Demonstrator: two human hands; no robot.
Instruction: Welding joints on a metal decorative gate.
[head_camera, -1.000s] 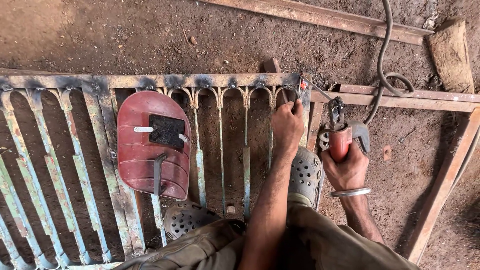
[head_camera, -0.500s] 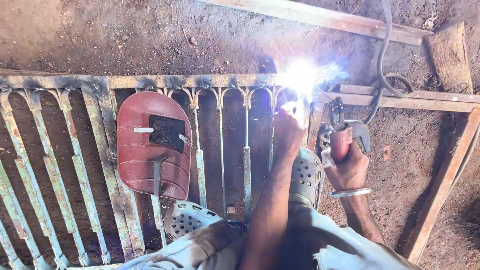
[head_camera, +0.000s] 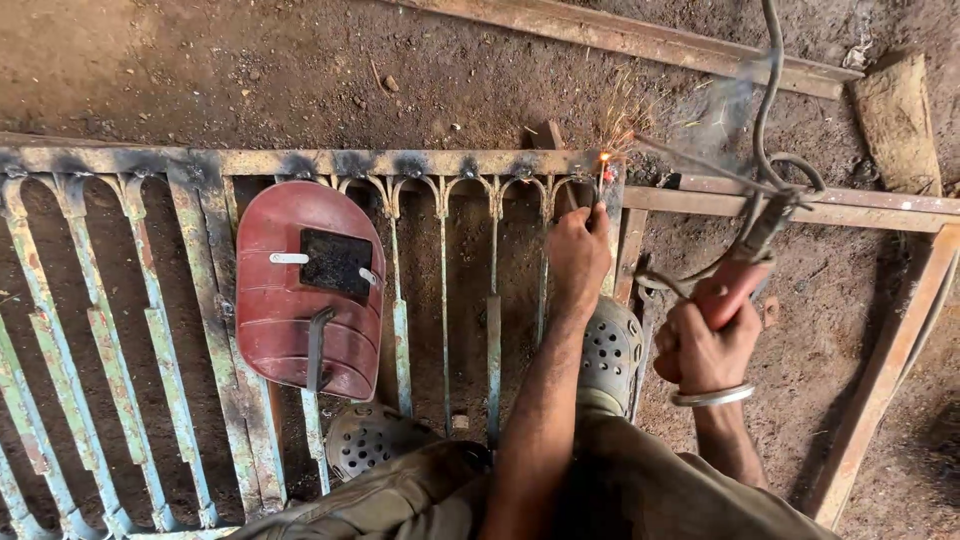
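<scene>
The glowing weld spot sat on the top rail of the metal gate, which lay flat on the dirt, rail running left to right. The left hand, fingers curled onto a bar, lay just below the spot and nearer to it. The right hand, farther right, was closed around the welding holder, whose rod slanted up-left to the spot. A red face shield rested on the bars well to the left.

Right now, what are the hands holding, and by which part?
The right hand grips the electrode holder by its red handle. The left hand holds nothing clearly; it rests on the gate near the glowing weld.
</scene>
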